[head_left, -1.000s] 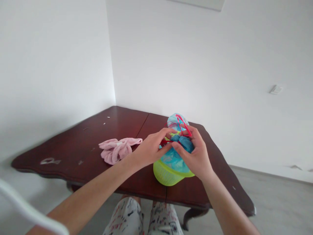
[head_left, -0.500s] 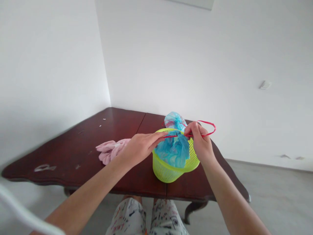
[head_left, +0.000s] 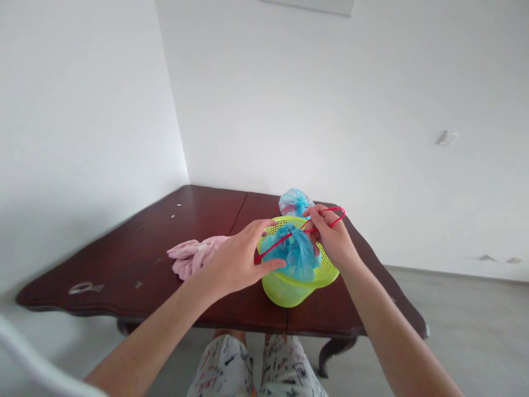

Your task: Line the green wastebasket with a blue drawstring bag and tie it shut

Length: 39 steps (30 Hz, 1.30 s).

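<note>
A translucent blue plastic bag with a gathered top sits in a yellow-green perforated basket. Its red drawstring runs across the top, from the crook of my left thumb to my right hand. My left hand is at the basket's left rim, thumb and fingers spread apart beside the bag. Pinched in the fingers of my right hand is the drawstring, and a loop of it sticks out past the knuckles. The lower part of the bag is hidden inside the basket.
Behind the basket lies another tied blue bag with a red string. A crumpled pink cloth rests left of my left hand. Everything stands on a dark reddish-brown wooden table against white walls.
My left hand has opened from its pinch on the drawstring and moved down and left. My right hand has shifted slightly left, still holding the string.
</note>
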Each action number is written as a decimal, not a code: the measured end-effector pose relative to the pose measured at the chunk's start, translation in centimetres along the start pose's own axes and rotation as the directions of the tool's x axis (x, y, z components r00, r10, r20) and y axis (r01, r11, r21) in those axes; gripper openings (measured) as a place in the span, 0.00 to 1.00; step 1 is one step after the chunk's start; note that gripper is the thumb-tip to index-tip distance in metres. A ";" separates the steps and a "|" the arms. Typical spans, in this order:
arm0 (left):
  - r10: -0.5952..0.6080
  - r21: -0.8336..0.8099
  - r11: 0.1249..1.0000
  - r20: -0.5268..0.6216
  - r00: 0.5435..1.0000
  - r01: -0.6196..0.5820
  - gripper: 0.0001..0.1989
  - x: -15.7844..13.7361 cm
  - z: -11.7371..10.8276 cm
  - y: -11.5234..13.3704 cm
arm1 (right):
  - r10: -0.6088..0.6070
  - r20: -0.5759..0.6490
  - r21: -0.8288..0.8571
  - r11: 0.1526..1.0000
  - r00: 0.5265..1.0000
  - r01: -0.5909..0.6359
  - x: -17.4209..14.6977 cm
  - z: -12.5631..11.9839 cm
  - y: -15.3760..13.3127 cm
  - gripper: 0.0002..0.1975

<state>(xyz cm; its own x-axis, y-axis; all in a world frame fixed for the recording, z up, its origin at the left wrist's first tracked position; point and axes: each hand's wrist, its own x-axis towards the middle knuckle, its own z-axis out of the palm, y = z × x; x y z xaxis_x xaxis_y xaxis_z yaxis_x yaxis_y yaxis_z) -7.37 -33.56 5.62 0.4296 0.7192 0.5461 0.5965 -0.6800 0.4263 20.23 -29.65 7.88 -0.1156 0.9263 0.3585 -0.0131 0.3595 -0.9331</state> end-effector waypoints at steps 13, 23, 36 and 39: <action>-0.036 -0.357 0.934 -0.009 0.999 0.031 0.14 3.2 4.9 -1.2 | -0.251 0.518 -0.632 0.531 0.817 0.564 -2.7 0.0 2.1 0.35; 0.034 -0.321 0.938 -0.289 0.957 -0.130 0.14 -0.8 4.7 -7.9 | 0.155 0.315 -0.905 0.345 0.936 0.247 -0.9 -2.5 0.5 0.07; -0.522 -0.663 0.693 -0.187 0.832 0.285 0.30 -6.7 13.3 -17.3 | -0.263 -0.058 0.105 0.958 0.963 0.268 14.5 -2.6 -6.4 0.18; -0.508 -0.661 0.674 -0.092 0.857 0.329 0.29 -7.4 14.1 -17.3 | -0.420 -0.102 0.079 0.900 0.902 0.428 19.3 -0.7 -5.6 0.17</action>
<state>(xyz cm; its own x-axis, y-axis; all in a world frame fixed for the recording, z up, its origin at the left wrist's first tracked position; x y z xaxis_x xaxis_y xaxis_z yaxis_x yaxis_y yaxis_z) -11.33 -25.13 -15.94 0.0029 0.9482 0.3175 0.0952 -0.3164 0.9439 18.77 -13.68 20.10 0.0023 0.6956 0.7184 -0.1402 0.7116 -0.6885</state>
